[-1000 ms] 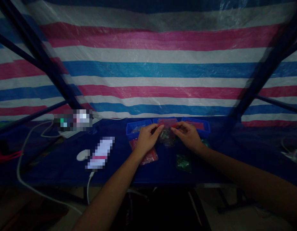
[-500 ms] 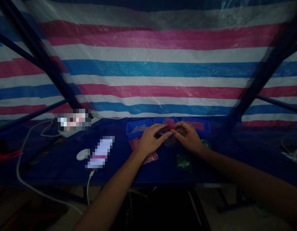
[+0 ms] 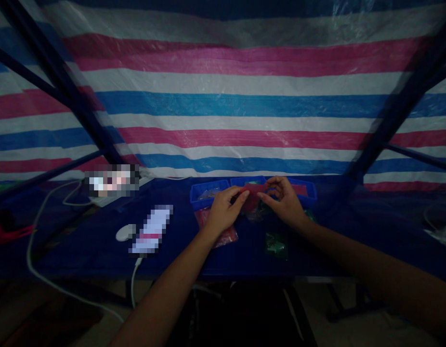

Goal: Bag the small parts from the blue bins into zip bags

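My left hand [image 3: 222, 210] and my right hand [image 3: 283, 202] meet over the dark blue table [image 3: 100, 250], both pinching a small red plastic bag [image 3: 251, 196] held between them. A red bag of small pieces [image 3: 225, 234] lies under my left wrist. Near my right wrist rests a green bag [image 3: 275, 242]. Behind my hands stand three blue trays: a left tray [image 3: 204, 191], a middle tray [image 3: 246, 181] and a right tray [image 3: 305, 189]. More clear bags lie under the held one, dim and hard to make out.
A white round puck [image 3: 124, 233] with a white cable [image 3: 35, 255] lies at the left, next to blurred-out objects. Dark tent poles [image 3: 64, 86] cross both sides. A striped pink, white and blue tarp [image 3: 223, 96] hangs behind the table.
My hands drew together around the red bag, then parted slightly. My right hand has lifted a little toward the trays, fingers raised.
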A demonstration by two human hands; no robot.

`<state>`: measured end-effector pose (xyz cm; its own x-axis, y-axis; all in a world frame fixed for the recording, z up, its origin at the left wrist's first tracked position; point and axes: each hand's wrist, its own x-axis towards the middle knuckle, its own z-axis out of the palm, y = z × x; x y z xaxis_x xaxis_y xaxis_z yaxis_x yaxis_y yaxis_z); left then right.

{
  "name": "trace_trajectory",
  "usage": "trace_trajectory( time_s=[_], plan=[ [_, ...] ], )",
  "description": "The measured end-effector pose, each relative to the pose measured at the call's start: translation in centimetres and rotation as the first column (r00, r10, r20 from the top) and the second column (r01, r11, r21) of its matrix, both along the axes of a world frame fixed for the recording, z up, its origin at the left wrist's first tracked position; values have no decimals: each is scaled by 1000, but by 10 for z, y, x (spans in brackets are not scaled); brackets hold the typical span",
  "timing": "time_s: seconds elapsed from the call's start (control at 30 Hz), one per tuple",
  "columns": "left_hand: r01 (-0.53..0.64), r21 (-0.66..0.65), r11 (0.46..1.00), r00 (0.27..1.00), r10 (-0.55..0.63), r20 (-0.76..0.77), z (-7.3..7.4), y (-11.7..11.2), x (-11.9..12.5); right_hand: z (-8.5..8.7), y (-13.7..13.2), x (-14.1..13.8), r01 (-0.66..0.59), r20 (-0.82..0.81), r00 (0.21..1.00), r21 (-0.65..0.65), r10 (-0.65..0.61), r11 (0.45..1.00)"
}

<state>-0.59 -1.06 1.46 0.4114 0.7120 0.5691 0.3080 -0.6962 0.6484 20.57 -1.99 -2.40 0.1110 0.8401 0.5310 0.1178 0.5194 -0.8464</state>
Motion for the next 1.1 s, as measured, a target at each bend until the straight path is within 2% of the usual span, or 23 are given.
trace_trajectory(
  time_s=[0.2, 0.3, 0.5, 0.6, 0.7, 0.77, 0.87, 0.93, 1.1],
  plan=[
    [145, -42, 989, 988, -143, 53, 1, -2, 2, 3, -3, 0, -211, 23, 976, -116, 215, 971],
    [119, -7, 993, 992, -119, 52, 1, -1, 2, 5, -5, 1, -205, 57, 975, -151, 216, 967],
    [53, 27, 998, 997, -55, 45, -2, 1, 1, 10, -2, 4, -218, -12, 976, -171, 219, 961],
    [-13, 28, 1000, 997, 11, 76, -6, 5, 0, 20, 3, 15, -130, 59, 989, -104, 136, 986],
    [-80, 11, 997, 992, 78, 101, -9, 9, -1, 38, 8, 40, 65, 232, 969, 62, -78, 996],
    [-112, 5, 994, 989, 111, 94, -10, 10, -2, 49, 11, 59, 228, 385, 873, 223, -301, 948],
    [-125, 16, 992, 991, 124, 58, -9, 9, -2, 57, 16, 85, 355, 534, 666, 387, -521, 851],
    [-123, 26, 992, 992, 122, 41, -8, 8, -2, 57, 19, 96, 358, 618, 559, 422, -553, 833],
    [-129, 49, 990, 992, 128, 21, -7, 5, -1, 50, 25, 103, 308, 817, 365, 347, -447, 886]
  ],
)
